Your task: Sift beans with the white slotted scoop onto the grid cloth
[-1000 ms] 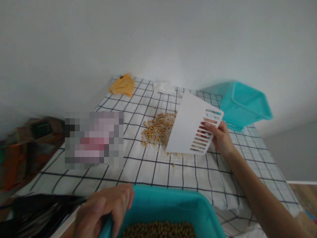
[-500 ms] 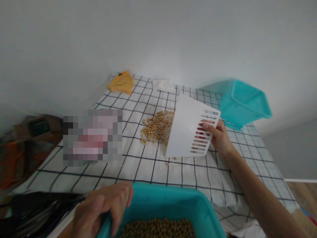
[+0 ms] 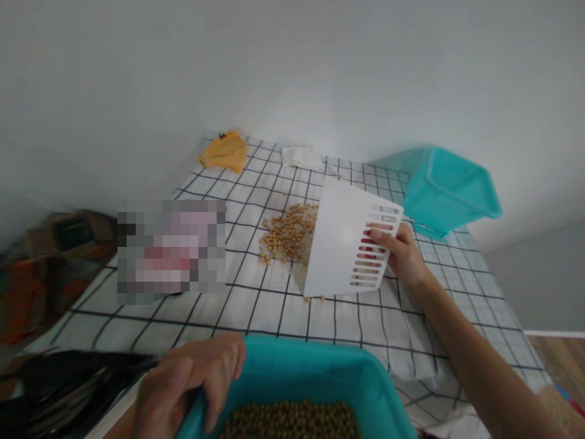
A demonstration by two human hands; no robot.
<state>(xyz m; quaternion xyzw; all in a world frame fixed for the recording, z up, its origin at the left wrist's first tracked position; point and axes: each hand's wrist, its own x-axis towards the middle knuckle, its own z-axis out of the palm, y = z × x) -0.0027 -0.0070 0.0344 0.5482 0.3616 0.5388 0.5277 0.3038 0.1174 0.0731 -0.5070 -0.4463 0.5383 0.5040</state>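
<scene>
My right hand grips the slotted end of a white plastic scoop, which stands on edge on the checked tablecloth. A heap of tan beans lies against the scoop's left side, with a few loose beans near its lower corner. At the bottom of the view my left hand is closed over the rim of a teal basket that holds more beans.
A second teal basket lies tipped at the table's far right. An orange cloth and a white tissue sit by the white wall. A blurred patch covers something left of the beans. A dark object fills the lower left corner.
My right hand has slid the scoop slightly left and toward me against the bean heap. My left hand stays on the basket rim.
</scene>
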